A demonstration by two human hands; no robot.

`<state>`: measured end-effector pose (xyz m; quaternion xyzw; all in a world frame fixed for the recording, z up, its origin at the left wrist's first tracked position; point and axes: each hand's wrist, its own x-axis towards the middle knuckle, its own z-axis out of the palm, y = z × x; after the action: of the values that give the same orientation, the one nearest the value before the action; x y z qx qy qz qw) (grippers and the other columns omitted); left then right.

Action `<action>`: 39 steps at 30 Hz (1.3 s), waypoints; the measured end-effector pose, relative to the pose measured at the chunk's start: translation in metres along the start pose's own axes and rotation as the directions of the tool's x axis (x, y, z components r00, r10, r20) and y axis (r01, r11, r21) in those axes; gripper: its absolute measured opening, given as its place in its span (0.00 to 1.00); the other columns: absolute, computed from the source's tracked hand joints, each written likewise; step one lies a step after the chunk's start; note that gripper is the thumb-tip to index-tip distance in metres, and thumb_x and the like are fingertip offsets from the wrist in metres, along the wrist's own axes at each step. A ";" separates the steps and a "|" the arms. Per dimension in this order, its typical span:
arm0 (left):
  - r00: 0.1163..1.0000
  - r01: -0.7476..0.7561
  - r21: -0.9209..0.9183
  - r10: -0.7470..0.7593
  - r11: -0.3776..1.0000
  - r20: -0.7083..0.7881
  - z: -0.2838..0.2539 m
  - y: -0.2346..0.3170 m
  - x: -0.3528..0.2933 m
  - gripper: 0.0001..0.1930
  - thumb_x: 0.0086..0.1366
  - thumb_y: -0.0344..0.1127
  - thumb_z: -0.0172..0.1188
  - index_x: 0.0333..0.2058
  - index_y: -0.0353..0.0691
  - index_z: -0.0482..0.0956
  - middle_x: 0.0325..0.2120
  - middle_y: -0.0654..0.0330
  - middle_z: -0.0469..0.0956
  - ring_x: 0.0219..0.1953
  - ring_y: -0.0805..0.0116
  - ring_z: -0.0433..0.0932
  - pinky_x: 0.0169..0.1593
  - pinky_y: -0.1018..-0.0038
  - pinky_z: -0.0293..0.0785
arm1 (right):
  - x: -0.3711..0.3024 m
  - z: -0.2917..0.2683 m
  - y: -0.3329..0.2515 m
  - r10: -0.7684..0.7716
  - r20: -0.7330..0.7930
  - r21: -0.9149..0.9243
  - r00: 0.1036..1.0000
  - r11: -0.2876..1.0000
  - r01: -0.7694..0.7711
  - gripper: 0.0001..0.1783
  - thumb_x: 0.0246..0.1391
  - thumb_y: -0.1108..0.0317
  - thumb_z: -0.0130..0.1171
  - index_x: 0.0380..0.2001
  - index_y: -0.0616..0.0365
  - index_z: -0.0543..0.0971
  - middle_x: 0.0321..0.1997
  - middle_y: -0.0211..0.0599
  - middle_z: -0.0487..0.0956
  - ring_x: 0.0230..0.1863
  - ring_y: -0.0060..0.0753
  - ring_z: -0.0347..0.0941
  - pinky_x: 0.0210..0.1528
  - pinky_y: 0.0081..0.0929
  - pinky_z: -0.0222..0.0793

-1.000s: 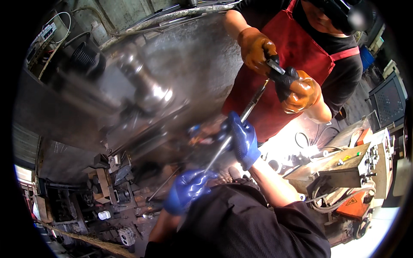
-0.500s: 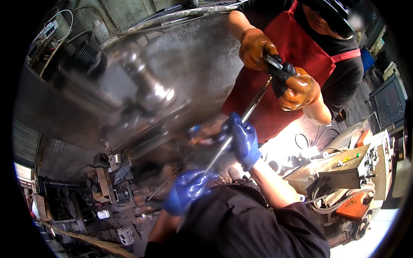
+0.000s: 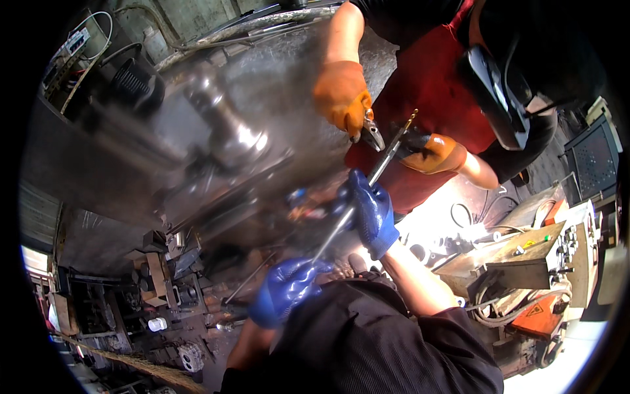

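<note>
A long, thin metal rod (image 3: 336, 234) with a brass-coloured tip slants from lower left to upper right. In a blue rubber glove, my left hand (image 3: 287, 289) is closed round its lower end. Further up, my right hand (image 3: 375, 215), gloved alike, grips the rod's middle. The tip reaches up beside a co-worker in a red apron (image 3: 426, 85). Pliers (image 3: 373, 133) are in that person's orange-gloved hand (image 3: 344, 97), close to the rod. The co-worker's other gloved hand (image 3: 436, 154) lies just beyond the rod, partly hidden; I cannot tell what it holds.
A large metal surface with shiny rounded metal parts (image 3: 230, 125), blurred, fills the left. At right stands a metal machine box (image 3: 525, 253) with cables and an orange case (image 3: 539, 315). Boxes and metal parts clutter the lower left, with a white cup-like item (image 3: 157, 324).
The co-worker's hands have come apart and down from above the rod's tip, uncovering the tip and pliers. The co-worker's head and dark visor have moved lower. My hands and rod stay put.
</note>
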<state>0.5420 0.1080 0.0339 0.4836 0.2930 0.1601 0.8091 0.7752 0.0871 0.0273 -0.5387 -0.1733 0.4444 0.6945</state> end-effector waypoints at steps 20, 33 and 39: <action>0.996 0.050 -0.077 -0.044 0.996 0.083 -0.008 -0.003 0.002 0.17 0.70 0.30 0.56 0.55 0.32 0.75 0.51 0.49 0.79 0.51 0.64 0.79 0.52 0.72 0.79 | -0.005 0.001 -0.014 0.053 0.000 0.006 0.999 0.999 -0.053 0.22 0.68 0.49 0.53 0.32 0.58 0.80 0.23 0.29 0.80 0.22 0.20 0.75 0.21 0.16 0.68; 0.993 0.069 -0.195 -0.047 0.978 0.112 -0.009 -0.012 0.003 0.18 0.70 0.31 0.56 0.57 0.33 0.73 0.55 0.46 0.76 0.56 0.58 0.77 0.57 0.66 0.76 | -0.005 -0.003 -0.016 0.027 -0.017 0.007 0.999 1.000 -0.026 0.23 0.69 0.49 0.52 0.32 0.58 0.80 0.24 0.29 0.79 0.23 0.20 0.75 0.23 0.17 0.69; 0.992 0.077 -0.158 -0.060 0.985 0.109 -0.004 -0.008 0.003 0.19 0.69 0.28 0.57 0.57 0.33 0.73 0.55 0.47 0.76 0.55 0.59 0.77 0.57 0.67 0.76 | -0.005 -0.006 -0.014 0.020 -0.018 -0.001 1.000 1.000 -0.020 0.23 0.69 0.49 0.51 0.32 0.58 0.80 0.24 0.29 0.78 0.24 0.20 0.74 0.24 0.16 0.68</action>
<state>0.5414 0.1086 0.0244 0.4138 0.2528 0.1300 0.8648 0.7829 0.0797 0.0390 -0.5448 -0.1623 0.4463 0.6911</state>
